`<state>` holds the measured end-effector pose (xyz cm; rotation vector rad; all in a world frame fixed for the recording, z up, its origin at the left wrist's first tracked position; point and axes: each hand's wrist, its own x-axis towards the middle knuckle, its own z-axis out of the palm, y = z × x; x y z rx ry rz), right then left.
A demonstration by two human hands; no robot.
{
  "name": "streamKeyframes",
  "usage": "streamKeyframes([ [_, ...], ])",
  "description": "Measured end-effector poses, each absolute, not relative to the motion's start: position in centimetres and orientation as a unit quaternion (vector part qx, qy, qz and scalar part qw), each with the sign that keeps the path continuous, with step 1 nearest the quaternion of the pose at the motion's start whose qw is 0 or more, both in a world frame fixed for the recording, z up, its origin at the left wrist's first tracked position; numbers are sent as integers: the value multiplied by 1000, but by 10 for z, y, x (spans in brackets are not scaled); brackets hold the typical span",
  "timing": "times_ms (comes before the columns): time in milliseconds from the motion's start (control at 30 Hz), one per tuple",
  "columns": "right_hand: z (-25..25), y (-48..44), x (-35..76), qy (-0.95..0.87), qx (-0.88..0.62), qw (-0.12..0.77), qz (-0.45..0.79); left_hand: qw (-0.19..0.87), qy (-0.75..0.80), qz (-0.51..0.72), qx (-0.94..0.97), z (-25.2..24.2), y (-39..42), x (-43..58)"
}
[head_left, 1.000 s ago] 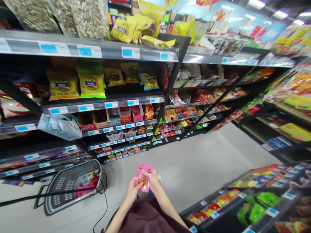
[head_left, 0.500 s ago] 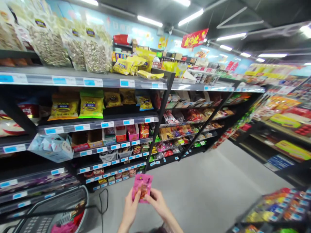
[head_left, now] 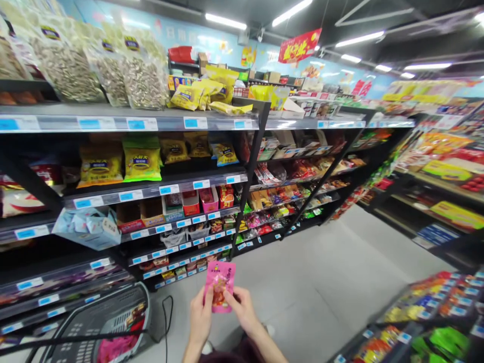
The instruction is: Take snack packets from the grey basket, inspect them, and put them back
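Observation:
A small pink snack packet (head_left: 220, 285) is held upright in front of me at the bottom centre of the head view. My left hand (head_left: 199, 318) pinches its lower left edge and my right hand (head_left: 239, 308) grips its lower right side. Both hands are closed on the packet. Behind it stand black store shelves (head_left: 159, 187) full of snack bags and small boxes.
A grey shopping basket (head_left: 106, 322) with a pink item inside sits on the floor at lower left, its black handle stretched out. Another shelf unit (head_left: 416, 312) of colourful packets stands at lower right. A grey aisle floor (head_left: 333, 267) runs between them.
The view tilted up from the floor to the shelves. The packet, held low near my lap before, is now raised upright in both hands.

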<state>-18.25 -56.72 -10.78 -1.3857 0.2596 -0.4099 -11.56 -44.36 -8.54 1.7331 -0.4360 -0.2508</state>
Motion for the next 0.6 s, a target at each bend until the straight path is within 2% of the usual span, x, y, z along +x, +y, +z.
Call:
streamKeyframes([
  [200, -100, -558, -184, 136, -667, 708, -190, 586, -179, -107, 783, -80, -434, -111],
  [333, -100, -554, -194, 155, -661, 714, -172, 561, -174, -100, 803, -78, -433, -117],
  [600, -97, -553, -200, 167, -641, 732, -161, 626, -169, -114, 753, -91, -426, -129],
])
